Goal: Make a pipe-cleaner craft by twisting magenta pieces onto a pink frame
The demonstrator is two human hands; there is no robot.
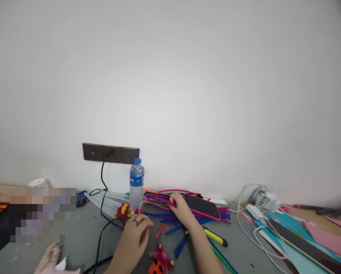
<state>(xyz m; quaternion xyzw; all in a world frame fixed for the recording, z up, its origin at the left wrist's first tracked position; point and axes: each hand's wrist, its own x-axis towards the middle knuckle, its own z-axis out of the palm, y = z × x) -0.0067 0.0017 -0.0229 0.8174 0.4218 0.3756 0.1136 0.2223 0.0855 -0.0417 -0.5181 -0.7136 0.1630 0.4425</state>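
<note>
- Grey tabletop (73, 224) is bounded at its rear edge by a white wall (216, 95).
- A bundle of fuzzy stems (224, 215), mostly purple, blue and pink, is laid along the middle of the rear edge.
- The right hand (180, 209) is placed on the left part of this bundle. Its fingers are bent down over pink stems (159, 201), in contact; whether they are clamped on any cannot be told.
- The left hand (134, 236), a dark ring worn on one finger, is held lower and to the left, in front of the bottle (136, 192). Its fingers are curled near one another; whether the pale pink strip (141, 206) just behind them is gripped cannot be told.
- The upright bottle, blue-capped, is stood near the rear edge, beneath a dark socket strip (92, 153); a black cable (102, 175) is plugged into the strip.
- A red-and-yellow figure (123, 210) is set just left of the bottle's base.
- A magenta-and-orange figure (160, 254) is positioned between the forearms, toward the front edge.
- A pink-cased phone (203, 206) is rested on the bundle, right of the right hand.
- A yellow-and-black cutter (214, 236) is laid nearer the front edge, right of the right forearm.
</note>
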